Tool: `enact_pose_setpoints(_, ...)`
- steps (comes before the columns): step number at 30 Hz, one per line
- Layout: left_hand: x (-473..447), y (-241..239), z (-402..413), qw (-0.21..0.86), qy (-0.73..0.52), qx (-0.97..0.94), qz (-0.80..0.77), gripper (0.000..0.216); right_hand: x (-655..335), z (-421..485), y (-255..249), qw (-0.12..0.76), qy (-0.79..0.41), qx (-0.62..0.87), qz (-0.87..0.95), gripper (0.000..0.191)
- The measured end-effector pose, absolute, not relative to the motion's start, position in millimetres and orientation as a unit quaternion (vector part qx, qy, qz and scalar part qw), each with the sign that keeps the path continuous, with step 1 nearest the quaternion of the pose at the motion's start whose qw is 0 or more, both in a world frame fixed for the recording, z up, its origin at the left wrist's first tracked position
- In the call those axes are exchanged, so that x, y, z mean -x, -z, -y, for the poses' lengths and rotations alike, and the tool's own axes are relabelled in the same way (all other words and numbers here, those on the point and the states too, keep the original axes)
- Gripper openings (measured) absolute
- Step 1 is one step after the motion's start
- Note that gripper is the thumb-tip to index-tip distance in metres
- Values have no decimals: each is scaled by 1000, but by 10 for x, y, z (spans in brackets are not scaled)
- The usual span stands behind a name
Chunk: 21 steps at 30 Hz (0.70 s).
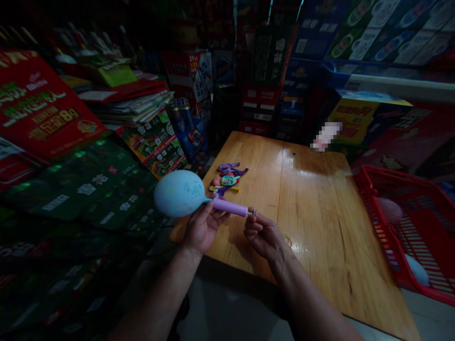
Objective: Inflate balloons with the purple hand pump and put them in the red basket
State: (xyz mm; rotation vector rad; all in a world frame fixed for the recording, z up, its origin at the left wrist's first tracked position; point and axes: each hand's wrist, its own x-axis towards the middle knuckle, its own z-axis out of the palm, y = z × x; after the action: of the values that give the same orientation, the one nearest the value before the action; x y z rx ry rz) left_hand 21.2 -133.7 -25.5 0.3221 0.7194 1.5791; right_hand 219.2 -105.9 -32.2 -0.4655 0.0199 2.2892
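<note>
A light blue balloon (pixel 180 192), partly inflated, sits on the nozzle of a purple hand pump (pixel 229 207). My left hand (pixel 203 227) is closed round the pump's front end where the balloon's neck joins it. My right hand (pixel 261 232) is closed in a pinch on the pump's handle end at the right. Both are held just above the near left corner of a wooden table (pixel 313 208). A small pile of limp balloons (pixel 227 178), purple and other colours, lies on the table behind the pump.
A red plastic basket (pixel 408 222) with pale round things inside stands right of the table. Stacked cartons and printed boxes (pixel 53 123) crowd the left and back. The room is dim. Grey floor (pixel 231 303) shows below the table's near edge.
</note>
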Motion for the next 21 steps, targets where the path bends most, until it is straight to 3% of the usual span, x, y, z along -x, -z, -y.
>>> enact_pose_setpoints(11,8,252,1405,608,-717,-134,-314,27,-2318,1027,241,429,-888,165,13,13)
enact_pose_setpoints(21,6,269,1408,626,-697,-138,-321,26,-2232,1081,226,398,-899,177,38,12)
